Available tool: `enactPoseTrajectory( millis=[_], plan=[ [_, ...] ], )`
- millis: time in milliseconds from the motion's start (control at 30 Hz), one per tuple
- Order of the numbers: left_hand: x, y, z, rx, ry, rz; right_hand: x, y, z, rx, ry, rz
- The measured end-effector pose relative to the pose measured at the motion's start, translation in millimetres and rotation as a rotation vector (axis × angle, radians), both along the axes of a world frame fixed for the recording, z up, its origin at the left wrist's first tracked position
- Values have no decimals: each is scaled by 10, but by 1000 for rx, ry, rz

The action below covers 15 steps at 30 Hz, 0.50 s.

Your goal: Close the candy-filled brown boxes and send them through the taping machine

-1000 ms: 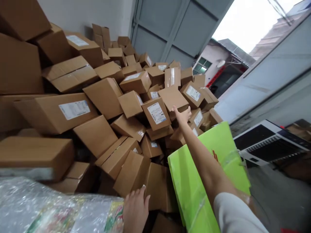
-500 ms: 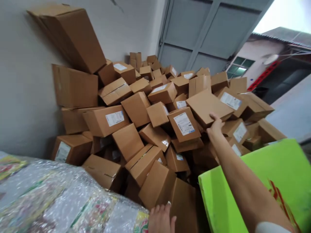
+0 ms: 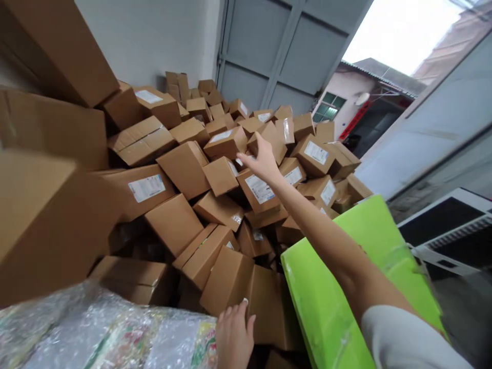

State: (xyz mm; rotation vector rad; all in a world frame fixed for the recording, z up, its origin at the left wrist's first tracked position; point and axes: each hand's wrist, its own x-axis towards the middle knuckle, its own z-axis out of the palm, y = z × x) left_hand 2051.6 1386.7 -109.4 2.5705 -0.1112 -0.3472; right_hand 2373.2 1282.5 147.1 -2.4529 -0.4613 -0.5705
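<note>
My right hand (image 3: 265,160) reaches out over the heap of cardboard boxes, fingers spread, with thumb and forefinger apart. Just behind it is a small brown box (image 3: 275,141), and below it a box with a white shipping label (image 3: 251,197); whether the fingertips touch either one I cannot tell. Low in the middle, my left hand (image 3: 234,335) lies with its fingers stretched out between a plastic-wrapped package (image 3: 169,335) and a tilted brown box (image 3: 226,282). At the left, close to the camera, a large carton (image 3: 49,225) appears blurred and unsupported.
A bright green box (image 3: 330,302) stands on the right below my right arm. Tall cartons (image 3: 54,46) lean at the upper left. Behind the heap is a grey metal door (image 3: 261,51). A black-and-white object (image 3: 449,225) stands at far right.
My right hand has let go of the flat brown box and moved left. A blurred carton has appeared at the left. The view has turned right; my left hand remains low.
</note>
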Motion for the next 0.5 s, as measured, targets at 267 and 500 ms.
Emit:
enactPoseTrajectory(
  millis=[267, 500],
  plan=[
    [-7, -24, -123, 31, -45, 11, -148, -338, -1399, 99, 231, -310],
    [36, -43, 177, 3, 103, 52, -53, -362, -1381, -61, 287, -558]
  ],
)
